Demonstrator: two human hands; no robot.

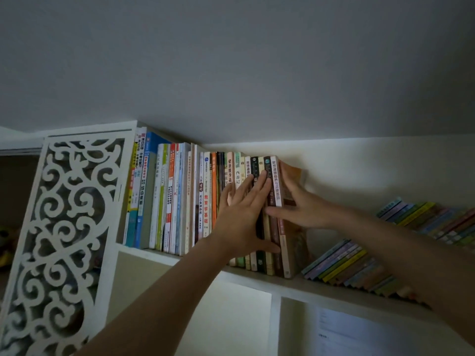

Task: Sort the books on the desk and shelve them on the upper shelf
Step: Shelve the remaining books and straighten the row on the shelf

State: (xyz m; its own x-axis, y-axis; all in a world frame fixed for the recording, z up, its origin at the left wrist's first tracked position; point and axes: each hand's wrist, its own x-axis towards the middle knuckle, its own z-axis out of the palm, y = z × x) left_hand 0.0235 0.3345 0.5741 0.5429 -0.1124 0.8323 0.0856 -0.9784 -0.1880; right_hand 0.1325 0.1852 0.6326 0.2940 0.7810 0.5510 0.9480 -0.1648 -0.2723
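Two bare hands work at the right-hand end of a row of upright books (195, 201) on the upper shelf (303, 281) of a white bookcase. The left hand (243, 214) lies flat against the spines, its fingers (259, 183) spread and straight, gripping nothing, with the thumb reaching low across the dark spines near the shelf board. The right hand (300, 204) closes on the last book of the row (279, 191), a pale-spined volume: the thumb rests on the spines just beside the left hand's fingertips, while the fingers lie against the orange-brown cover on the far side, so the book sits pinched between them. That book stands upright on the shelf, touching its dark-spined neighbour directly under the left fingers.

Beyond the right hand's fingers, well apart from the row, a set of thin pastel books (359, 268) leans steeply across the shelf, partly hidden by the right forearm. On the other side of the left hand, past the taller books, stands a white carved fretwork panel (66, 227). Below the hands, the lower compartments show pale back walls and a sheet of paper (354, 332) whose print is too blurred to read.
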